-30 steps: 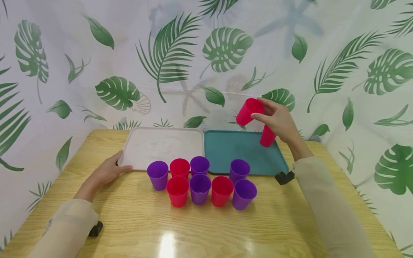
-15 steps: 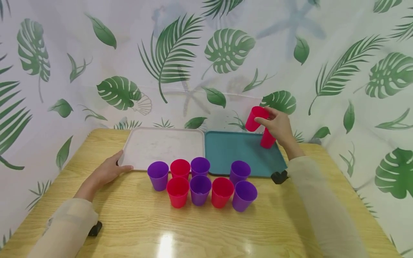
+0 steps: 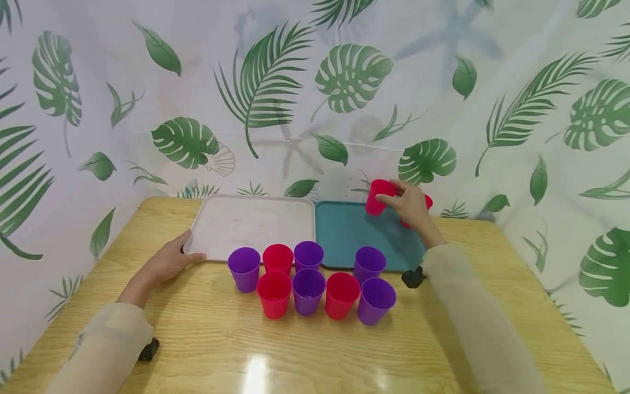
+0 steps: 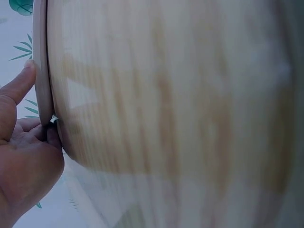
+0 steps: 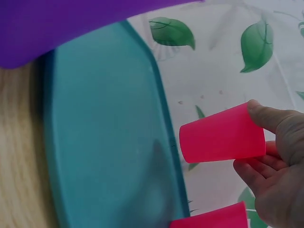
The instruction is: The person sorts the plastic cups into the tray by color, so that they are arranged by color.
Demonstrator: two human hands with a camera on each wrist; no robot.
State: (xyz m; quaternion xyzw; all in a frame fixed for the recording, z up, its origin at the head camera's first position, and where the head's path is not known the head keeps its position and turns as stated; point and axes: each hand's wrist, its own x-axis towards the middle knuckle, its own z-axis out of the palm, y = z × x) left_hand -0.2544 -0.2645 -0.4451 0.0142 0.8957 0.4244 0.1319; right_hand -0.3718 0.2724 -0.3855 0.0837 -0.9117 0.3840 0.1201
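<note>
My right hand (image 3: 410,208) holds a red cup (image 3: 379,198) near its rim, thumb on one side and fingers on the other. The cup is upright with a slight tilt, over the back of the teal tray (image 3: 344,232). In the right wrist view, that red cup (image 5: 223,135) appears sideways in the fingers. Another red cup (image 3: 429,202) stands on the tray's right end, mostly hidden behind the hand. My left hand (image 3: 167,260) grips the near-left corner of the white tray (image 3: 251,224), its thumb along the front rim (image 4: 42,71).
In front of the trays stand several purple cups (image 3: 375,301) and red cups (image 3: 274,295), upright in two uneven rows on the wooden table (image 3: 206,345). Their back row sits close to the trays' front edges. A leaf-patterned cloth (image 3: 275,71) hangs behind the table.
The red cup in my right hand has moved down toward the teal tray, first rightward, then back left, and stands more upright. My left hand stays at the white tray's corner.
</note>
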